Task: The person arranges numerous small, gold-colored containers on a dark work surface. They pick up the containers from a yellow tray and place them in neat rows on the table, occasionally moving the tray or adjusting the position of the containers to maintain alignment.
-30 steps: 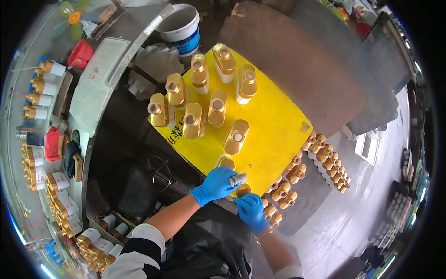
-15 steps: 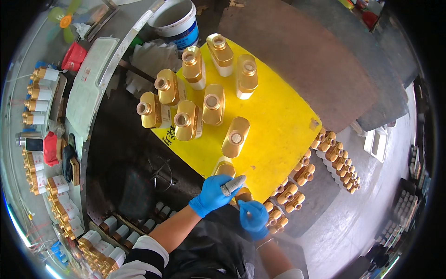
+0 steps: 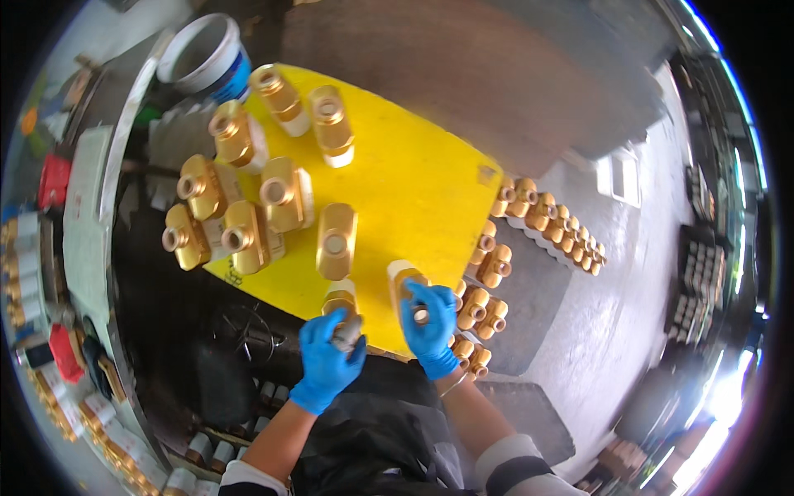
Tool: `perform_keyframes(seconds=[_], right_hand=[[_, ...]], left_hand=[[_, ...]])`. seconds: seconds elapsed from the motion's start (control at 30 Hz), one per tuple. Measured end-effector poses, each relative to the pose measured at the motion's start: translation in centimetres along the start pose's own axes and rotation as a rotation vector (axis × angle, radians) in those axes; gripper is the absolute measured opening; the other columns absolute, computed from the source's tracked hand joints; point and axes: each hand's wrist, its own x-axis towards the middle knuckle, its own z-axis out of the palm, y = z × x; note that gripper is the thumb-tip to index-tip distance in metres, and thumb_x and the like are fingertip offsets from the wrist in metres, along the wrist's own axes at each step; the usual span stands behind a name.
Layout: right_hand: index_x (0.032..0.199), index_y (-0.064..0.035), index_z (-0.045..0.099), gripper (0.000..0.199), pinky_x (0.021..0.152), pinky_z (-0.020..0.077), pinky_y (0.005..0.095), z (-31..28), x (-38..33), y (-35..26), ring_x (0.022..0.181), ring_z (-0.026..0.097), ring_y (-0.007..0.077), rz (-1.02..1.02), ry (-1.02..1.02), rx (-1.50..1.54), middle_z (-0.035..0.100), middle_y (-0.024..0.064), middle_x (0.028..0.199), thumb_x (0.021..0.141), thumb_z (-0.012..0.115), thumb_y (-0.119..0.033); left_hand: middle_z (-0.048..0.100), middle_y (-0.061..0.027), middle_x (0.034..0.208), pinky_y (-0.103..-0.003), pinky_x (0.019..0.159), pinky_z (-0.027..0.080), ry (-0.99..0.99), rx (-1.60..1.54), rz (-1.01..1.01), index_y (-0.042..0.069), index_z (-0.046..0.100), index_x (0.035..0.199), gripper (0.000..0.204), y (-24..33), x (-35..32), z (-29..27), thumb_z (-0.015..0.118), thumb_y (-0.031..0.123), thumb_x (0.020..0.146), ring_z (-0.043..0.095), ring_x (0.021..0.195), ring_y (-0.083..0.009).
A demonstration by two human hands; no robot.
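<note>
Gold bottles with open necks and white lower parts stand on a yellow board (image 3: pixel 422 190). My right hand (image 3: pixel 432 326), in a blue glove, grips a gold bottle (image 3: pixel 402 281) near the board's front edge, its fingers around the neck end. My left hand (image 3: pixel 329 360), also gloved in blue, holds a short grey rounded object (image 3: pixel 347 332), blurred, whose kind I cannot make out. Just beyond the left fingers stands another gold bottle (image 3: pixel 339 296), partly covered by them. Farther back is a single gold bottle (image 3: pixel 337 241).
Several gold bottles (image 3: pixel 281 194) are grouped at the board's left and far side. Rows of similar bottles (image 3: pixel 550 217) stand lower down on the right. A white and blue bucket (image 3: pixel 203 58) stands at the far left, near a pale ledge (image 3: pixel 87 198) with a red object (image 3: pixel 66 351).
The whole view has turned, shifting the board leftward. My right hand has brought its bottle farther onto the board. My left hand has turned, with the grey object still in it.
</note>
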Motion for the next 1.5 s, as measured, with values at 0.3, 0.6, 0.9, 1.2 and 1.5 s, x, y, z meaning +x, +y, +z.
perform_keyframes(seconds=[0.3,0.6,0.9,1.2,1.5], right_hand=[[0.111,-0.0103,0.06,0.035,0.071,0.052,0.0408,-5.2,1.4,0.3,0.081,0.062,0.0335,0.105,-0.591,-0.194,0.055,0.0135,0.101,0.078,0.066,-0.02],[0.109,-0.0093,0.061,0.035,0.07,0.0516,0.0377,-14.7,0.0,1.8,0.08,0.062,0.0337,0.237,-0.34,0.145,0.058,0.0137,0.098,0.076,0.071,-0.015],[0.103,-0.012,0.066,0.034,0.066,0.0544,0.0351,-32.4,-1.2,7.2,0.076,0.065,0.0287,0.348,-0.045,-0.271,0.06,0.0106,0.095,0.071,0.077,-0.018],[0.103,-0.0116,0.062,0.032,0.069,0.0538,0.0362,-36.5,-3.9,23.7,0.081,0.064,0.0321,0.516,0.003,-0.341,0.057,0.0114,0.099,0.074,0.074,-0.016],[0.106,-0.012,0.061,0.031,0.078,0.0521,0.0385,-33.5,-2.3,32.5,0.09,0.062,0.0337,0.617,-0.175,-0.281,0.056,0.0107,0.107,0.076,0.071,-0.016]], left_hand=[[0.058,-0.0095,0.074,-0.038,0.057,0.048,-0.282,0.12,-0.046,0.007,0.065,0.099,0.033,0.2,1.1,-2.5,0.076,0.02,0.07,0.058,0.065,-0.0279],[0.06,-0.0113,0.071,-0.032,0.052,0.049,-0.302,0.107,0.061,0.004,0.065,0.092,0.033,8.3,4.8,-2.4,0.079,0.013,0.064,0.06,0.059,-0.0284],[0.061,-0.0064,0.07,-0.027,0.056,0.049,-0.374,-0.183,0.215,0.003,0.063,0.099,0.039,23.1,11.7,4.9,0.081,0.009,0.065,0.061,0.059,-0.0197],[0.063,-0.0111,0.077,-0.031,0.057,0.05,-0.503,-0.092,0.232,0.008,0.063,0.1,0.031,26.8,13.7,24.8,0.075,0.015,0.072,0.062,0.063,-0.0236],[0.064,-0.0132,0.096,-0.038,0.074,0.051,-0.484,0.028,0.119,0.007,0.063,0.107,0.035,21.8,12.9,38.9,0.072,0.022,0.077,0.064,0.086,-0.0308]])
